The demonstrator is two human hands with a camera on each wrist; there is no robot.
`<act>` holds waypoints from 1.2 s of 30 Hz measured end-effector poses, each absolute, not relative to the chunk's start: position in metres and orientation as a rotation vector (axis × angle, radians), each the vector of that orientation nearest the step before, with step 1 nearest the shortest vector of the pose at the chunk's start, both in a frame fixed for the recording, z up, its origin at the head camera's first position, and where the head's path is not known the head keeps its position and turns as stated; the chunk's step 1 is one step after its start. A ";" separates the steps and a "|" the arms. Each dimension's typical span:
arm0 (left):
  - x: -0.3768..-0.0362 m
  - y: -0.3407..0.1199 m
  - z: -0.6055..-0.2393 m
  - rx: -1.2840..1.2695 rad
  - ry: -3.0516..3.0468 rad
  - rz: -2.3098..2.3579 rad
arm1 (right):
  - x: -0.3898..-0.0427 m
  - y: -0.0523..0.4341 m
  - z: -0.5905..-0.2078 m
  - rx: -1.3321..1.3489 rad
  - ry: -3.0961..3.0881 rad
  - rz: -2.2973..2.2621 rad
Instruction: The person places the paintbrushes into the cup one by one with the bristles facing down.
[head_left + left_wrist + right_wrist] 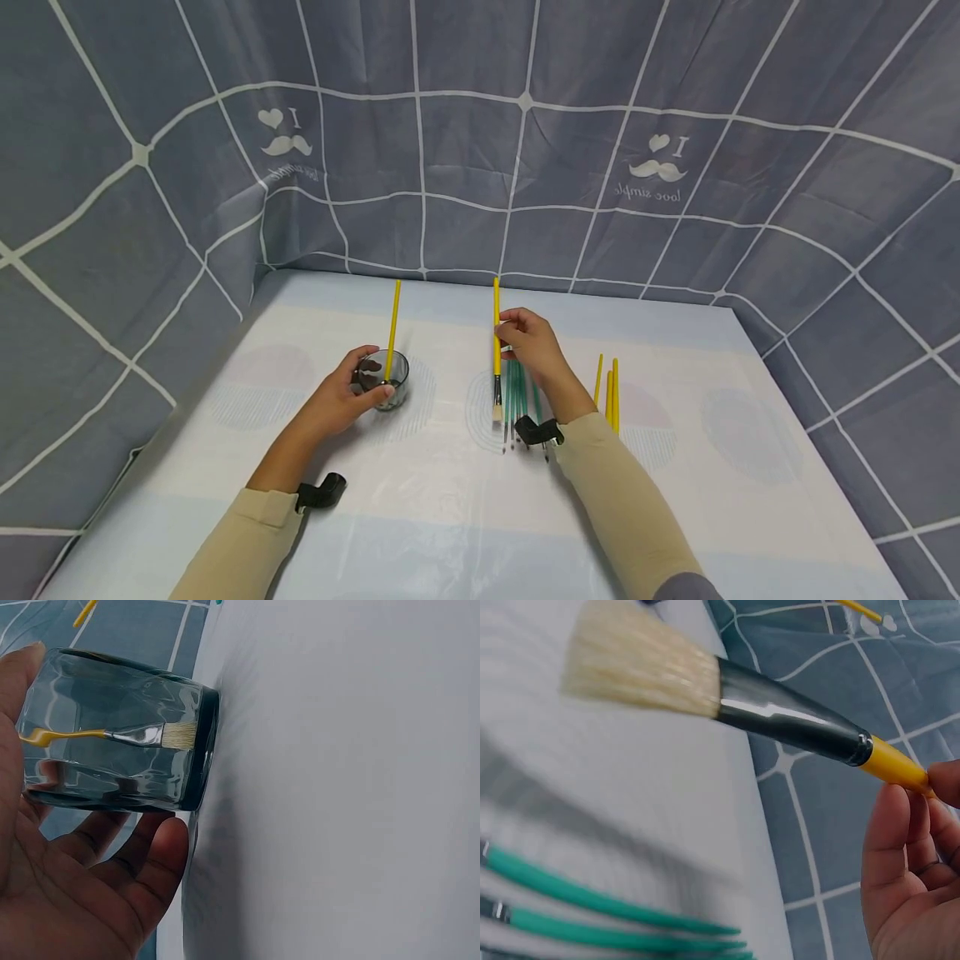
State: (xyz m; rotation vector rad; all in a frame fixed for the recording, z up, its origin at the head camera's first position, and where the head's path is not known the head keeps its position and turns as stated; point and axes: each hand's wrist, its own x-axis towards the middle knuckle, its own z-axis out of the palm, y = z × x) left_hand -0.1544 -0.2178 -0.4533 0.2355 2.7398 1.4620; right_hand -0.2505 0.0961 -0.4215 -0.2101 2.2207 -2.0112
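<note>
Right grip: the right hand (531, 343) pinches a yellow-handled flat brush (497, 350) partway up its handle, fingers curled round it, bristles pointing down toward the near edge of the desk (420, 508); in the right wrist view the bristles hang just above the surface.
Left grip: the left hand (347, 400) wraps thumb and fingers round a clear glass cup (384, 379), holding it upright left of the desk's centre.
In the cup: a second yellow brush (392, 333) stands bristles down, its handle leaning toward the far edge.
Under the right hand: a row of green-handled brushes (517, 404) lies flat near the desk's centre, touching one another.
Further right: three yellow brushes (609, 392) lie together, apart from the green ones.
Surround: a grey checked cloth (525, 125) walls the desk's far and side edges.
Step in hand: by my reading, a brush has been picked from the pile and is about to be carried to the cup.
Next move calls for: swinging the brush left over the rim, bristles down, and lowering it in beside the other brush while the left hand steadies the cup.
</note>
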 end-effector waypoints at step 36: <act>-0.152 -0.215 -0.457 0.254 2.732 1.502 | -0.239 0.001 -0.383 -0.403 2.034 -2.157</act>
